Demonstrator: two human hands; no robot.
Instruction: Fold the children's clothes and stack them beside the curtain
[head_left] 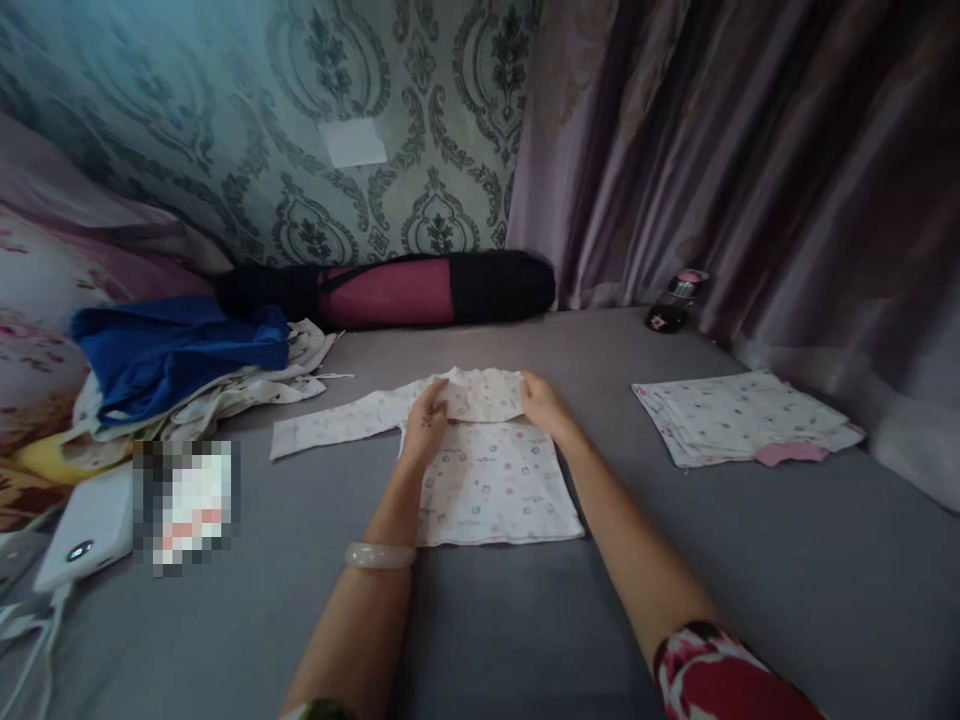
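Observation:
A small white long-sleeved shirt (487, 490) with a pale print lies flat on the grey bed sheet. One sleeve (337, 422) stretches out to the left. The other is folded across the upper chest as a band. My left hand (429, 418) holds the inner end of that band near the left shoulder, thumb and fingers closed on the cloth. At the right shoulder, my right hand (544, 402) pinches the folded edge; some of its fingers are hidden. A pale bangle (380, 556) circles my left wrist.
Folded white printed clothes (750, 410) lie at the right. On the left are a heap with a blue garment (180, 350), a white power bank (86, 530) with cables, and a blurred-out item (195, 510). A black-and-pink long bag (390, 292) and a dark bottle (675, 302) stand behind.

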